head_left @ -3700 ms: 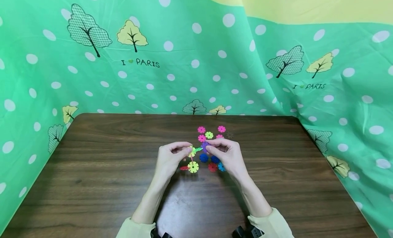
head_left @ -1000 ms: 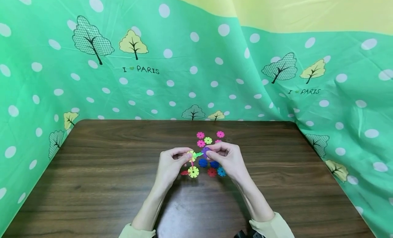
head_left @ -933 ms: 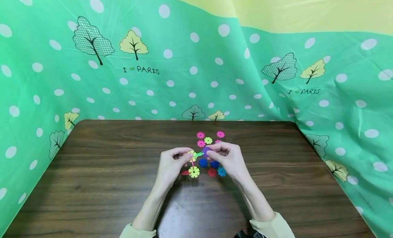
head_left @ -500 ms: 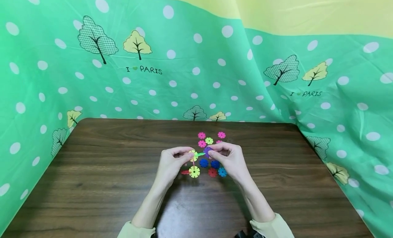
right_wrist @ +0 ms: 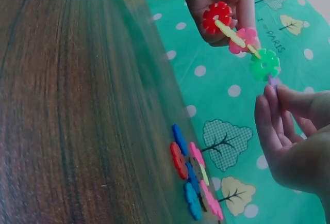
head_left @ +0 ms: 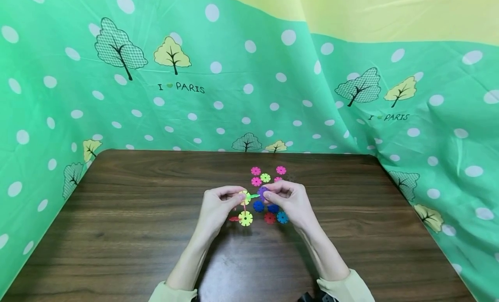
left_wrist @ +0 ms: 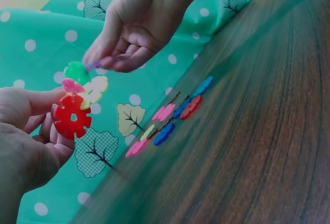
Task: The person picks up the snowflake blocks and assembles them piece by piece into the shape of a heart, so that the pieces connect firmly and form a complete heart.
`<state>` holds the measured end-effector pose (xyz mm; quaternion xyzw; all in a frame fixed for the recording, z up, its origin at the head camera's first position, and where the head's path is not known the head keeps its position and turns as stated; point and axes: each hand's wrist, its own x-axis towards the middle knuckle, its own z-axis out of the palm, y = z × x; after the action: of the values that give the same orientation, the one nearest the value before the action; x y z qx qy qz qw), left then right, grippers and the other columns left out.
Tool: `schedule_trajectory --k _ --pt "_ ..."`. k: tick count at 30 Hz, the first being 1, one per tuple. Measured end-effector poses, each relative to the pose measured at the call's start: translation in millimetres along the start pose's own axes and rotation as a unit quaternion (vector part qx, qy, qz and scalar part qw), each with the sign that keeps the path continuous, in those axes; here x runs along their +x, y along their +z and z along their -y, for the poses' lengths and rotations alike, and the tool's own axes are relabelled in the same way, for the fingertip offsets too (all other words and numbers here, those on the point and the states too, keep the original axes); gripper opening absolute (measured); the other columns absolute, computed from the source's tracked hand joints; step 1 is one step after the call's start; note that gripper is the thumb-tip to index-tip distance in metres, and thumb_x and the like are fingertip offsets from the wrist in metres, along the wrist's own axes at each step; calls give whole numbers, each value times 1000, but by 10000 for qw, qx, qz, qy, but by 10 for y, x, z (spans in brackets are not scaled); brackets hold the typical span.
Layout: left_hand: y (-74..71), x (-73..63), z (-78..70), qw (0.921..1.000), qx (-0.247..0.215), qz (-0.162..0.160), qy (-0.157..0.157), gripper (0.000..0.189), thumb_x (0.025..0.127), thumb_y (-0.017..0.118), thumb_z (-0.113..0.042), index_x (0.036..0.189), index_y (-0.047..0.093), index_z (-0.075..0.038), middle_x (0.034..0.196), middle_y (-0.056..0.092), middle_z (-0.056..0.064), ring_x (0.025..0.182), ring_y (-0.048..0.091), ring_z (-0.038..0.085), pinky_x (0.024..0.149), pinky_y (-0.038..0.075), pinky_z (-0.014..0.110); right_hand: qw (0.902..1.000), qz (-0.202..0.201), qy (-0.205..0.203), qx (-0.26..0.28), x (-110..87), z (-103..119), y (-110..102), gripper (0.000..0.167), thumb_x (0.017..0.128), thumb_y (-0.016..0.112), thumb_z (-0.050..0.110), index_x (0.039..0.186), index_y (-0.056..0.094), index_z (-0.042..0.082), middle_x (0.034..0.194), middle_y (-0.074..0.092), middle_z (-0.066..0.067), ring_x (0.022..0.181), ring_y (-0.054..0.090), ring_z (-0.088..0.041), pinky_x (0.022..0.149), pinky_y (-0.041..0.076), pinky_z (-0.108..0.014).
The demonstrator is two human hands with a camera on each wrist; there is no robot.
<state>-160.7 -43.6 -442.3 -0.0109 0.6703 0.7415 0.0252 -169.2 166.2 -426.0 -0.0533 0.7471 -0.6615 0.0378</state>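
Note:
Above the table, my left hand (head_left: 218,206) pinches the upper yellow disc (head_left: 247,197) of a chain of notched flower-shaped plastic discs. Below it a pink disc (left_wrist: 72,85), seen edge-on in the head view, links to a lower yellow disc (head_left: 245,218). A red disc (left_wrist: 72,117) ends the chain. To the right, a green disc (right_wrist: 265,65) is slotted to the upper yellow one. My right hand (head_left: 290,202) pinches a purple disc (head_left: 262,193) between thumb and fingers, its edge against the green disc. Whether their notches are fully engaged is hard to tell.
Loose discs lie on the dark wooden table (head_left: 136,232) beyond and beneath the hands: several pink (head_left: 255,170), a yellow-green (head_left: 265,177), dark blue ones (head_left: 259,206), a red (head_left: 270,218), a light blue (head_left: 282,217) and brown ones. A green dotted cloth (head_left: 218,42) hangs behind.
The head view has tilted slightly. Both hands keep the same hold on the yellow and purple discs, with only tiny shifts, and the loose discs lie where they were.

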Motion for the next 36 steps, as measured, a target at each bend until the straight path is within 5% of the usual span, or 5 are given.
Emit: schedule_trajectory --k 10,17,21,28,36 --pt "11 -15 41 9999 17 -48 113 10 90 77 -4 99 79 0 75 73 -1 64 61 8 60 50 19 9991 -176 -206 -322 -18 61 39 17 92 73 -1 107 74 -8 99 76 -25 75 76 -13 77 64 -29" --pt "3 -44 -26 9958 568 228 678 10 94 74 -10 104 76 -9 89 72 11 74 60 12 64 49 19 9943 -441 -728 -639 -57 75 54 12 90 78 6 98 75 -2 95 76 -17 77 70 -9 72 59 -19" --pt "4 -60 -52 9912 860 396 929 24 89 81 -19 113 78 -15 96 73 6 73 54 11 61 44 17 9927 -492 -904 -623 -80 74 46 13 89 79 8 98 75 0 91 76 -9 75 67 -8 67 57 -19" --pt "-17 -62 -69 9816 1308 472 1313 27 83 87 -26 109 82 -22 103 77 -1 71 50 10 59 40 18 9932 -143 -992 -590 -93 66 9 11 89 79 8 99 76 3 93 76 -2 79 70 -14 70 59 -21" --pt "-64 -61 -102 9798 1316 688 1338 31 81 88 -23 112 81 -21 101 77 0 87 58 13 68 48 19 9854 268 -1568 -610 -63 52 -28 9 89 77 2 98 76 1 95 76 -14 82 73 -12 76 62 -24"
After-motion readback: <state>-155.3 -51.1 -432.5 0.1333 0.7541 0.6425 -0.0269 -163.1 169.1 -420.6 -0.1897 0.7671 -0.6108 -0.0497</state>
